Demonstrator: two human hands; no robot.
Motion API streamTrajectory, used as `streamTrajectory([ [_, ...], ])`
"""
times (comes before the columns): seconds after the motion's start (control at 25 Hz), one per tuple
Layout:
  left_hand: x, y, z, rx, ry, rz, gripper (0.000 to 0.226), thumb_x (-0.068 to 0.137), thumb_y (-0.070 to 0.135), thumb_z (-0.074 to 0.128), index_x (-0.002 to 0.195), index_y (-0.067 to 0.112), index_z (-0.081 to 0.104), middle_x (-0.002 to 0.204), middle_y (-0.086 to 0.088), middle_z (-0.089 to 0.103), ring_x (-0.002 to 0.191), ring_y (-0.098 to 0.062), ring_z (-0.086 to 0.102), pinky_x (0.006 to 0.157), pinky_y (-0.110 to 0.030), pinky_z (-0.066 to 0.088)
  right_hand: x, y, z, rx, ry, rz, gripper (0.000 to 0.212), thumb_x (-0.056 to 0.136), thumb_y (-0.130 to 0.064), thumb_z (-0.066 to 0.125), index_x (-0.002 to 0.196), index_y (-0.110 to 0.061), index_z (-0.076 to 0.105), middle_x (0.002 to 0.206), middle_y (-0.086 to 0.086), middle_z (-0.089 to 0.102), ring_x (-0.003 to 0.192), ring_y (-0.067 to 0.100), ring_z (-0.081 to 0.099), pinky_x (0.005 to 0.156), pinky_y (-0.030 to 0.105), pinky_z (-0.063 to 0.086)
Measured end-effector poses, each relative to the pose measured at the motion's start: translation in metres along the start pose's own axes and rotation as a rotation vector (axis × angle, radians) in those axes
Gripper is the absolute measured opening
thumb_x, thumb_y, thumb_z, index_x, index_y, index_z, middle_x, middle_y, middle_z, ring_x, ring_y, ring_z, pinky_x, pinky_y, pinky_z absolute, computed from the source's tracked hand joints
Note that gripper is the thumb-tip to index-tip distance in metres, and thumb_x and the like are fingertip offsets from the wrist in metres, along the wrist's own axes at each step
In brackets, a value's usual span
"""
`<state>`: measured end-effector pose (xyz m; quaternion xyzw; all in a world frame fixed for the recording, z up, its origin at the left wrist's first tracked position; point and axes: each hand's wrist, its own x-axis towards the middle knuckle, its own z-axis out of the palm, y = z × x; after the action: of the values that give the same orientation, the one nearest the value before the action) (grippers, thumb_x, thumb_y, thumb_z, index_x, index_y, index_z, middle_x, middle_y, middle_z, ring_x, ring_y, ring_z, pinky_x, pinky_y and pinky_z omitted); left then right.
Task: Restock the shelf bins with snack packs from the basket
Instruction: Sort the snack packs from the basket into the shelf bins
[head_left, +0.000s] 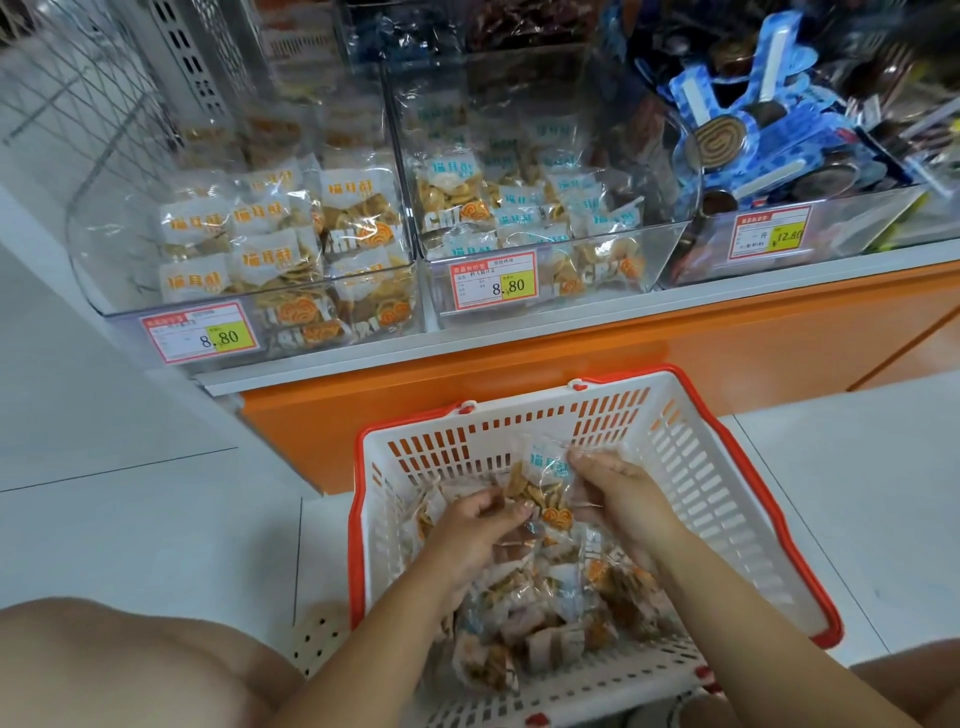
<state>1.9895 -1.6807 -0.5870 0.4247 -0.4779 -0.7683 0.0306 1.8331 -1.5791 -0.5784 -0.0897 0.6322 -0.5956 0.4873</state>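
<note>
Your left hand (485, 512) and right hand (618, 493) both reach into the white slotted plastic basket (691, 483) with its red rim, which stands on the pale tiled floor (130, 467). The fingers of both hands are curled narrow, pinching one crinkly clear snack pack (548, 470) with blue lettering, held just above the loose heap of packs (545, 613) in the basket. On the shelf above, clear round-cornered bins sit side by side: the left bin (104, 249) holds orange-lettered packs, the middle bin (660, 249) blue-lettered ones.
</note>
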Motion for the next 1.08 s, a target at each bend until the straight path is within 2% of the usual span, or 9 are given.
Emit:
streamTrajectory([
  [0.12,-0.011,0.008,0.006,-0.021,0.024,0.038,0.022,0.091,0.017,0.067,0.112,0.012,0.064,0.098,-0.006,0.076,0.086,-0.021,0.074,0.075,-0.031,0.058,-0.011,-0.006,0.006,-0.033,-0.072,-0.017,0.019,0.092,-0.026,0.063,0.082,-0.01,0.062,0.069,0.008,0.062,0.062,0.019,0.062,0.063,0.03,0.054],
  [0.24,-0.026,0.028,0.013,0.149,0.093,0.151,0.021,0.091,0.026,0.066,0.111,0.022,0.064,0.097,0.004,0.076,0.086,-0.015,0.073,0.083,-0.036,0.059,-0.026,-0.02,0.015,-0.205,-0.101,-0.111,0.031,0.083,-0.026,0.074,0.1,-0.003,0.063,0.089,0.01,0.07,0.088,0.028,0.069,0.085,0.044,0.057],
  [0.36,-0.047,0.071,0.014,0.393,0.12,0.33,0.028,0.09,0.036,0.067,0.117,0.03,0.063,0.099,0.012,0.072,0.086,-0.002,0.07,0.082,-0.031,0.059,-0.039,-0.053,0.025,-0.206,-0.053,-0.27,0.008,0.083,-0.012,0.072,0.087,-0.009,0.065,0.076,0.002,0.07,0.079,0.021,0.069,0.073,0.033,0.057],
  [0.52,-0.079,0.155,-0.004,0.692,0.321,0.72,0.033,0.09,0.039,0.065,0.123,0.038,0.06,0.103,0.024,0.061,0.092,0.013,0.056,0.07,-0.005,0.047,-0.053,-0.142,0.048,-0.27,-0.027,-0.58,0.02,0.085,-0.01,0.07,0.074,-0.028,0.067,0.07,-0.001,0.068,0.072,0.014,0.068,0.069,0.027,0.051],
  [0.68,-0.082,0.212,-0.036,0.91,0.641,0.96,0.048,0.091,0.041,0.06,0.138,0.037,0.049,0.128,0.018,0.049,0.116,-0.001,0.048,0.1,-0.025,0.044,-0.019,-0.222,0.077,-0.443,0.126,-0.801,0.024,0.085,-0.025,0.072,0.083,-0.02,0.048,0.079,0.009,0.055,0.079,0.031,0.061,0.074,0.042,0.05],
  [0.76,-0.068,0.216,-0.045,1.017,0.66,0.904,0.059,0.091,0.045,0.059,0.146,0.035,0.039,0.138,0.015,0.042,0.124,-0.004,0.041,0.101,-0.024,0.037,0.013,-0.246,0.093,-0.634,0.116,-0.702,0.026,0.085,-0.029,0.073,0.087,-0.021,0.049,0.08,-0.002,0.054,0.077,0.018,0.056,0.072,0.034,0.047],
  [0.88,-0.045,0.213,-0.051,1.115,0.622,0.832,0.067,0.092,0.049,0.057,0.151,0.036,0.028,0.141,0.015,0.039,0.114,-0.003,0.046,0.093,-0.023,0.043,0.051,-0.254,0.12,-1.022,0.038,-0.394,0.032,0.085,-0.034,0.073,0.105,-0.015,0.056,0.095,0.001,0.063,0.088,0.018,0.061,0.08,0.034,0.05],
  [1.0,-0.041,0.214,-0.052,1.141,0.655,0.848,0.066,0.091,0.05,0.057,0.15,0.037,0.03,0.135,0.016,0.043,0.102,-0.002,0.052,0.086,-0.025,0.05,0.059,-0.252,0.129,-1.144,0.024,-0.303,0.025,0.088,-0.031,0.07,0.097,-0.013,0.056,0.091,0.002,0.061,0.077,0.013,0.057,0.063,0.028,0.043],
  [1.08,-0.038,0.215,-0.054,1.13,0.661,0.861,0.065,0.09,0.05,0.058,0.149,0.038,0.032,0.13,0.018,0.045,0.094,0.002,0.05,0.081,-0.021,0.049,0.065,-0.256,0.133,-1.231,0.073,-0.266,0.033,0.087,-0.034,0.071,0.103,-0.009,0.055,0.097,0.005,0.062,0.078,0.015,0.057,0.064,0.028,0.042],
])
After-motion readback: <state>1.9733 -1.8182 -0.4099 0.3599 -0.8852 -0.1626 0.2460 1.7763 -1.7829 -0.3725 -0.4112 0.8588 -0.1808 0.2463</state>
